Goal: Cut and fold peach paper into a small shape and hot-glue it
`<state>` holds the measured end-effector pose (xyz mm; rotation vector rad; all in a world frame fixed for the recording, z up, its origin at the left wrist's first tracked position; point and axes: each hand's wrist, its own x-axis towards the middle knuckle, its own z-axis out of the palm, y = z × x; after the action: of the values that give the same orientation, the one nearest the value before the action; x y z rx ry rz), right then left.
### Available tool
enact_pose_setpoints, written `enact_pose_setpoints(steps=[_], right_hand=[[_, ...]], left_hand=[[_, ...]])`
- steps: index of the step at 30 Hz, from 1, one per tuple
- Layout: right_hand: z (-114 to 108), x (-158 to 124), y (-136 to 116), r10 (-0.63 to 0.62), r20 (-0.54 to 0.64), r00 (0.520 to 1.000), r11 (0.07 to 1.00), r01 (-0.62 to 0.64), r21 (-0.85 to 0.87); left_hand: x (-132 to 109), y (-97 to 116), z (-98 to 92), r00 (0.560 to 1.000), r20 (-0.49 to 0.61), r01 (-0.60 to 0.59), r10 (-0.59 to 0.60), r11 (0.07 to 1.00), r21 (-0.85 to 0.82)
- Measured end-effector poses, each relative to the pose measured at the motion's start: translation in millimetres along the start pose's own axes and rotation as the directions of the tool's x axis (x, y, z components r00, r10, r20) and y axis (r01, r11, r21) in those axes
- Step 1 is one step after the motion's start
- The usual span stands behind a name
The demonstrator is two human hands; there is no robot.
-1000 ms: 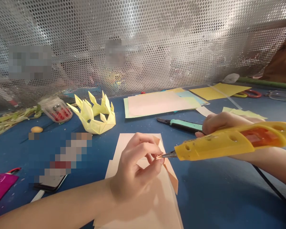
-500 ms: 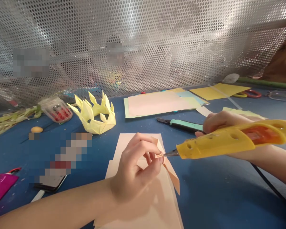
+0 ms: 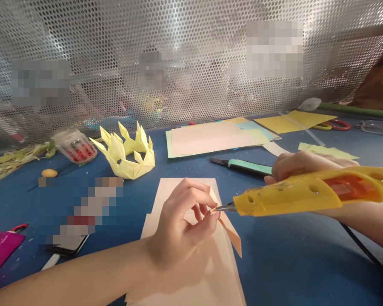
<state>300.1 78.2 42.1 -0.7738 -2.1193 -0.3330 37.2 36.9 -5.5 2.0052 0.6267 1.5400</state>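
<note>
My left hand [image 3: 183,221] pinches a folded peach paper piece [image 3: 231,234], its pointed flap hanging down to the right. The metal nozzle of a yellow hot glue gun [image 3: 284,193] touches the paper between the thumb and forefinger. My right hand [image 3: 296,165] is wrapped round the far side of the glue gun, so its fingers are partly hidden. Under my left hand lie peach paper sheets [image 3: 207,276]. A teal and black utility knife [image 3: 245,166] rests on the table just left of my right hand.
A yellow paper crown [image 3: 135,168] stands back left, near a clear jar [image 3: 75,146] with red bits. A phone [image 3: 70,244] lies left on the blue table [image 3: 290,263]. Paper sheets [image 3: 207,140] and scissors [image 3: 340,124] lie at the back before a perforated metal screen [image 3: 191,55].
The glue gun's nozzle has moved slightly left, further in between my left fingers, and its body sits a little lower. My left hand has hardly moved.
</note>
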Motion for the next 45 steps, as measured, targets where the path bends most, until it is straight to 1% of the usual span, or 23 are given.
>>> enact_pose_setpoints(steps=[5, 9, 14, 19, 23, 32, 45], right_hand=[[0.9, 1.3, 0.1, -0.045, 0.022, 0.999, 0.999, 0.045, -0.014], [1.5, -1.0, 1.5, -0.063, -0.003, 0.998, 0.998, 0.063, -0.023], [-2.2, 1.6, -1.1, -0.075, 0.048, 0.996, 0.997, 0.076, -0.022], [1.0, 1.9, -2.0, -0.034, -0.009, 0.999, 0.998, 0.034, -0.047], [2.4, 0.5, -0.9, 0.001, -0.022, 1.000, 0.997, -0.003, -0.078], [2.2, 2.2, 0.4, -0.034, -0.041, 0.999, 0.996, 0.031, -0.082], [4.8, 4.3, 0.3, -0.039, -0.057, 0.998, 0.987, 0.030, -0.155]], left_hand=[[1.1, 1.0, -0.5, 1.000, 0.011, -0.003, 0.002, 0.999, 0.040], [-0.3, -0.4, 0.7, 1.000, -0.013, -0.009, 0.010, 0.999, 0.048], [-0.3, -1.3, 1.4, 1.000, -0.016, -0.013, 0.014, 1.000, 0.025], [2.5, 0.6, 1.4, 0.999, -0.032, 0.006, -0.005, 1.000, 0.028], [1.4, -0.9, 2.5, 0.999, -0.044, 0.018, -0.017, 1.000, 0.010], [-0.5, -0.7, 4.1, 0.996, -0.075, 0.053, -0.054, 0.998, -0.019], [1.0, 0.0, 0.4, 0.996, -0.057, 0.063, -0.065, 0.997, -0.037]])
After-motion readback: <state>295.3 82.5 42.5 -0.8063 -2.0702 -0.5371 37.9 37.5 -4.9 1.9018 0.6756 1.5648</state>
